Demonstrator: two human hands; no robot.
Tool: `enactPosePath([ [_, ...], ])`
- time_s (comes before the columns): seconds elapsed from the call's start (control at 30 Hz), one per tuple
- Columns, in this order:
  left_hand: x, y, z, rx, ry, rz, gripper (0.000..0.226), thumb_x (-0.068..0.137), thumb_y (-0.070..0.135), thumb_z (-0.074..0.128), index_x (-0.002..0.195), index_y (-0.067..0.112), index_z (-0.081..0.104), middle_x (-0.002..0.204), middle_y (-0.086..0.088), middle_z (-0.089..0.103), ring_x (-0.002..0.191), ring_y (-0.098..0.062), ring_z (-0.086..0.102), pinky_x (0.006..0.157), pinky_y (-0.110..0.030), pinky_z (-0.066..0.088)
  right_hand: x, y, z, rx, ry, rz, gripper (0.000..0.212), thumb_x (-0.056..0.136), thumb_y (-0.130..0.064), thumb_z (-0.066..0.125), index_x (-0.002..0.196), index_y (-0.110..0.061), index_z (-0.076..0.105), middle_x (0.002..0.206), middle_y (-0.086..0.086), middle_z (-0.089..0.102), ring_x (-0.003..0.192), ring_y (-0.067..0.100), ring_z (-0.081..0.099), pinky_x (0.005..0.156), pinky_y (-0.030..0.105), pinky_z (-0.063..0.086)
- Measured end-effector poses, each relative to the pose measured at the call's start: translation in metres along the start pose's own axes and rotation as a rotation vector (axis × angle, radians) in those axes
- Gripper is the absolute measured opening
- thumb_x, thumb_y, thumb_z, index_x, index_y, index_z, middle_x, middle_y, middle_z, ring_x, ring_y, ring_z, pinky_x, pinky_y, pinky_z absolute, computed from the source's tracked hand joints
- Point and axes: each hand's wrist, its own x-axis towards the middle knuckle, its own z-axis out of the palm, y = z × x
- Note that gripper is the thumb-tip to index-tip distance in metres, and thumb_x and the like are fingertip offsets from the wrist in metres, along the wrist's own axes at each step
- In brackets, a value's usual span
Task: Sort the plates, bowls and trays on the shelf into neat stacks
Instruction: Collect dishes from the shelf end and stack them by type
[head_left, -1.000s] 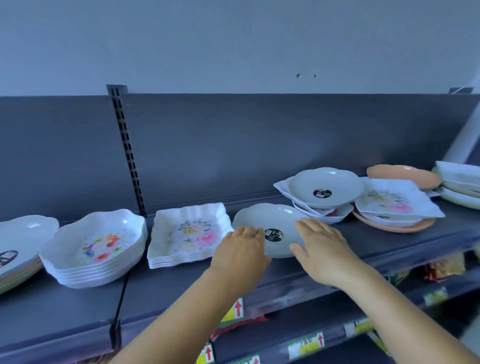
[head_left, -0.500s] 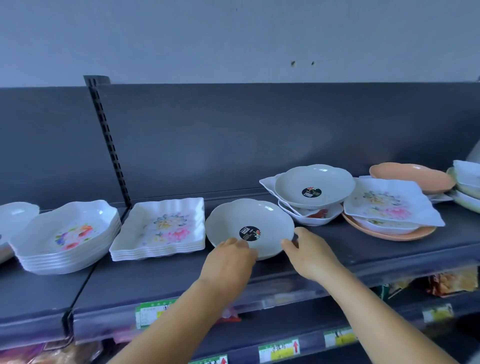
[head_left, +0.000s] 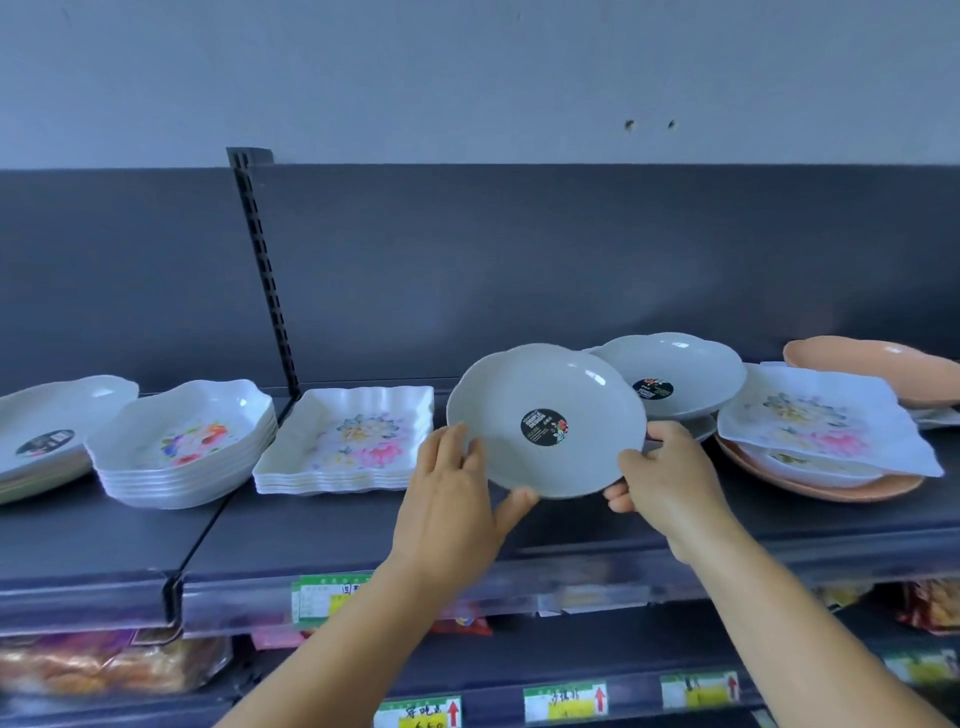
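A grey scalloped plate (head_left: 545, 384) with a round black sticker is lifted off the dark shelf (head_left: 322, 535) and tilted toward me. My left hand (head_left: 452, 499) grips its near left rim, thumb under the edge. My right hand (head_left: 667, 478) grips its right rim. Behind it a second grey plate (head_left: 685, 364) with a sticker rests on white dishes. To the left sit a stack of square white floral trays (head_left: 348, 441), a stack of white floral bowls (head_left: 182, 441) and a stack of oval plates (head_left: 47, 426).
At the right a white floral square tray (head_left: 821, 415) lies tilted over a white bowl and an orange plate (head_left: 831, 488); another orange plate (head_left: 872, 358) sits behind. A slotted upright (head_left: 262, 270) rises from the shelf back. Price tags and packaged goods line the lower shelves.
Both hands closed on the grey plate's rim and raised it off the shelf, tilting its face toward me. The view shifted slightly right.
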Motion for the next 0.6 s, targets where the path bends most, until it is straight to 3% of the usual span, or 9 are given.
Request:
enactPosePath([
  [0.03,0.002,0.001,-0.001,-0.096,0.022,-0.054,0.061,0.092,0.054,0.045,0.138,0.014,0.046,0.148,-0.004,0.032,0.134,-0.022,0.027,0.11,-0.027,0.026,0.001,-0.001,-0.003,0.02,0.016,-0.011,0.033,0.086,-0.002,0.044,0.117,-0.011,0.052,0.071,0.009,0.069,0.047,0.017,0.063,0.067,0.041,0.061],
  [0.1,0.008,0.009,-0.008,-0.315,0.076,-0.148,0.053,0.093,0.039,0.053,0.139,0.016,0.038,0.145,-0.003,0.026,0.114,-0.014,0.042,0.097,-0.023,0.033,0.001,-0.005,-0.007,0.03,0.037,-0.03,0.033,0.086,-0.001,0.044,0.116,-0.011,0.052,0.07,0.009,0.068,0.046,0.017,0.063,0.064,0.039,0.06],
  [0.17,0.016,0.015,-0.014,-0.493,0.073,-0.254,0.039,0.092,0.026,0.058,0.125,0.013,0.042,0.132,-0.004,0.037,0.078,-0.006,0.052,0.075,-0.02,0.039,0.0,-0.007,-0.01,0.037,0.052,-0.036,0.032,0.087,-0.001,0.044,0.116,-0.012,0.052,0.071,0.01,0.067,0.048,0.018,0.062,0.058,0.033,0.057],
  [0.2,0.021,0.016,-0.015,-0.537,0.041,-0.314,0.033,0.092,0.021,0.058,0.121,0.012,0.043,0.123,-0.005,0.047,0.071,-0.006,0.052,0.064,-0.021,0.039,0.0,-0.008,-0.011,0.04,0.054,-0.036,0.032,0.088,0.0,0.044,0.117,-0.012,0.051,0.073,0.01,0.066,0.048,0.018,0.062,0.055,0.03,0.055],
  [0.27,0.031,0.017,-0.011,-0.571,-0.009,-0.374,0.028,0.091,0.016,0.054,0.117,0.01,0.045,0.101,-0.005,0.063,0.07,-0.016,0.059,0.054,-0.022,0.04,0.002,-0.007,-0.013,0.031,0.042,-0.033,0.031,0.089,-0.001,0.044,0.117,-0.013,0.052,0.074,0.01,0.066,0.05,0.018,0.061,0.055,0.028,0.054],
  [0.33,0.037,0.019,-0.01,-0.66,-0.018,-0.418,0.024,0.089,0.009,0.05,0.113,0.01,0.046,0.086,-0.007,0.067,0.066,-0.021,0.063,0.051,-0.021,0.043,0.005,-0.008,-0.016,0.014,0.004,-0.041,0.03,0.092,-0.005,0.044,0.119,-0.014,0.053,0.075,0.008,0.066,0.054,0.017,0.061,0.058,0.027,0.055],
  [0.43,0.041,0.023,-0.009,-0.8,-0.002,-0.462,0.024,0.088,0.002,0.045,0.108,0.013,0.048,0.083,-0.007,0.065,0.061,-0.02,0.06,0.043,-0.015,0.042,0.014,-0.009,-0.026,-0.07,0.014,-0.087,0.035,0.096,-0.017,0.045,0.131,-0.015,0.049,0.09,0.009,0.067,0.073,0.021,0.065,0.069,0.032,0.055],
  [0.5,0.044,0.023,-0.008,-0.841,-0.005,-0.462,0.024,0.088,0.001,0.044,0.106,0.016,0.049,0.083,-0.006,0.064,0.061,-0.019,0.059,0.04,-0.012,0.041,0.027,-0.01,-0.038,-0.207,0.131,-0.089,0.043,0.097,-0.023,0.046,0.137,-0.008,0.042,0.112,0.018,0.062,0.092,0.031,0.06,0.082,0.04,0.05],
  [0.6,0.048,0.022,-0.006,-0.869,-0.025,-0.472,0.026,0.088,0.0,0.042,0.105,0.017,0.052,0.083,-0.007,0.063,0.057,-0.017,0.058,0.04,-0.013,0.042,0.05,-0.007,-0.052,-0.353,0.243,-0.009,0.048,0.097,-0.027,0.048,0.136,-0.001,0.038,0.132,0.022,0.044,0.092,0.031,0.048,0.077,0.034,0.039],
])
